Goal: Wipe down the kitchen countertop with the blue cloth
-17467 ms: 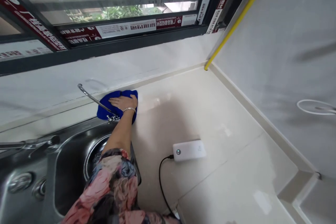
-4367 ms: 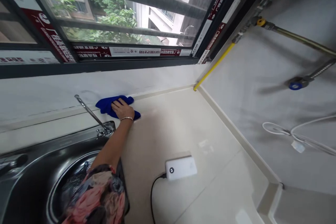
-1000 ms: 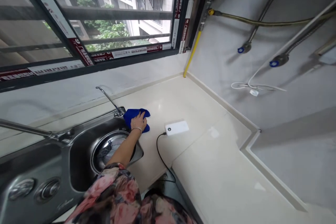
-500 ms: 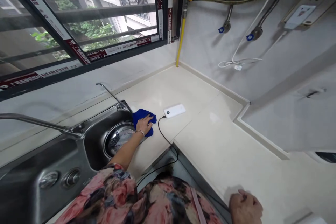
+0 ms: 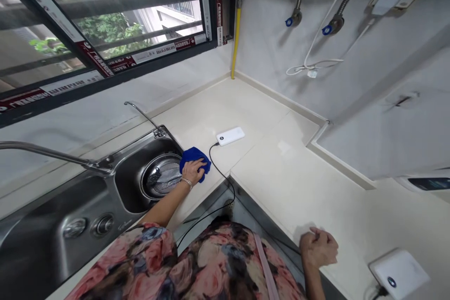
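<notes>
Our left hand [image 5: 194,172] lies palm down on the blue cloth [image 5: 194,160], fingers spread and curled over its bunched edge, pressing it onto the countertop [image 5: 253,112] rather than lifting it. The cloth sits at the right rim of the sink [image 5: 133,168], just beside the round strainer basket [image 5: 162,180] in the basin. A thin bracelet [image 5: 186,182] circles that wrist, and the floral sleeve [image 5: 140,258] starts further down the arm.

Our right hand [image 5: 318,247] rests well apart from the left one, on the near edge of the counter's other leg, fingers curled in loosely and holding nothing.

Beyond the cloth, a white power bank [image 5: 230,136] lies flat on the counter, its black cable [image 5: 225,183] trailing down over the edge near the cloth. A second white device [image 5: 399,272] sits by our right hand. A slim tap [image 5: 142,113] stands behind the sink, below the window [image 5: 105,23]. A yellow pipe [image 5: 235,40] runs down the corner.
</notes>
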